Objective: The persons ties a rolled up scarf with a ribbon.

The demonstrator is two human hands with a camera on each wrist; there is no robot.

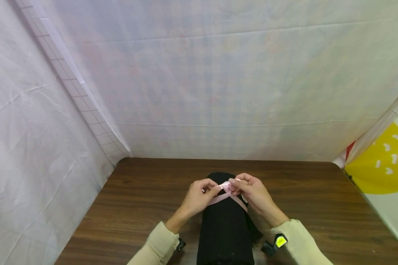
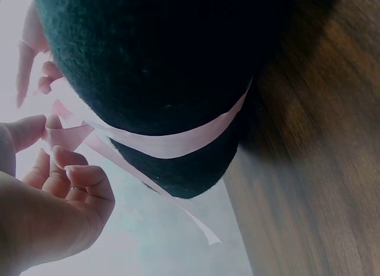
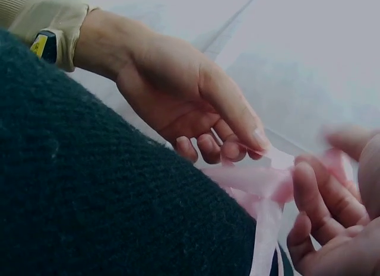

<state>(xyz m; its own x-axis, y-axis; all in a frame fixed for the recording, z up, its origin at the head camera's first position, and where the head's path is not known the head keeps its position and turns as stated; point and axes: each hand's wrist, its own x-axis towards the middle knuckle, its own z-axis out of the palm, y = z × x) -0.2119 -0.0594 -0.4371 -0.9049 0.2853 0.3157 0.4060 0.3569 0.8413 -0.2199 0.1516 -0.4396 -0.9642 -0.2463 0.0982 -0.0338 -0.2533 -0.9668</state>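
Note:
A thick roll of dark knitted cloth (image 1: 223, 228) lies lengthwise on the table, a loose dark end spreading at its right side. Round its far part runs a pink satin ribbon (image 2: 172, 144), crossed on top, with one tail (image 2: 199, 225) hanging off. My left hand (image 1: 196, 198) pinches a ribbon loop between thumb and index finger, its other fingers curled. Close opposite, my right hand (image 1: 257, 195) holds the ribbon at the crossing with thumb and fingertips. In the right wrist view, ribbon (image 3: 267, 228) stretches between both hands, above the dark knit.
The brown wooden table (image 1: 139, 206) extends on both sides of the roll. White cloth sheets (image 1: 219, 92) hang behind its far edge and along the left. A yellow shape (image 1: 381, 165) shows on a pale surface beyond the right edge.

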